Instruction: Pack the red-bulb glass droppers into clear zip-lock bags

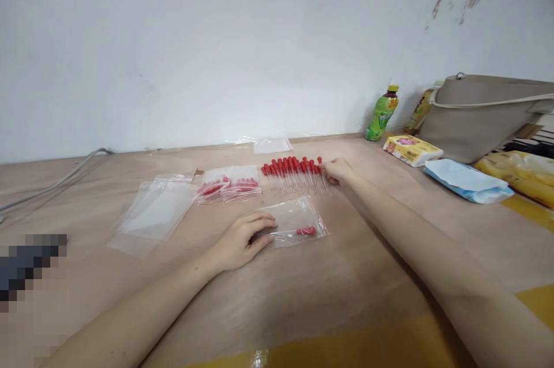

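Observation:
My left hand (246, 239) rests at the left end of a clear zip bag (289, 215), with curled fingers and thumb holding it against the table. Inside that bag lies one dropper (306, 231) with a red bulb, its thin stem pointing toward my left hand. Beyond the bag is a row of red-bulbed droppers (289, 167) with clear stems. At the row's right end, my right hand (336, 172) has its fingers closed on a dropper, partly hiding it. Filled bags (229, 183) showing red bulbs overlap left of the row.
Flat clear bags (158, 209) are stacked at left, and another bag (272, 146) lies by the wall. To the right stand a green bottle (383, 114), a yellow tissue pack (411, 150), a blue-white pack (467, 180) and a beige handbag (480, 114). A cable (64, 175) runs at far left.

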Available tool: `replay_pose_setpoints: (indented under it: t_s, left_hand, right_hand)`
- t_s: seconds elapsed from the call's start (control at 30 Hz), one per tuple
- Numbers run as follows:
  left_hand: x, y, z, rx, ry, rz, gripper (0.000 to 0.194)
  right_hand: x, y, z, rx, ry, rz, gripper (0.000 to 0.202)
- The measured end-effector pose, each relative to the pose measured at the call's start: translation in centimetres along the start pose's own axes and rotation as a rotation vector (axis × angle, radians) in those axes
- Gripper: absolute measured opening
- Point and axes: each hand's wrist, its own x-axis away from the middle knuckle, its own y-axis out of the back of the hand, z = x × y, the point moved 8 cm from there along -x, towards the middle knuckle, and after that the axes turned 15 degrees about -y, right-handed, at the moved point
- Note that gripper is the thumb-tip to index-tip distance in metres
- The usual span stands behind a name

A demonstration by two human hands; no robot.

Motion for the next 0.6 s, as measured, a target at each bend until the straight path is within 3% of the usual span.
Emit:
replay_pose_setpoints:
  t_s: [0.23,0.33,0.43,0.6]
  left_hand:
    - [-0.1,0.1,0.0,-0.002,0.007,-0.010,0.024]
    - [-0.1,0.0,0.1,-0.005,0.019,0.002,0.025]
    - [-0.2,0.0,0.2,-0.005,0.024,0.010,0.027]
    - [0.0,0.1,0.2,0.001,0.019,0.013,0.027]
  right_hand:
    - [5.7,1.6,0.4,-0.287,-0.045,0.100,0.016]
    - [8.9,1.8,-0.8,-0.415,-0.056,0.084,0.034]
    - [11.2,1.2,-2.1,-0.376,-0.039,0.035,0.055]
    - [11.9,1.0,-2.7,-0.363,-0.036,0.022,0.063]
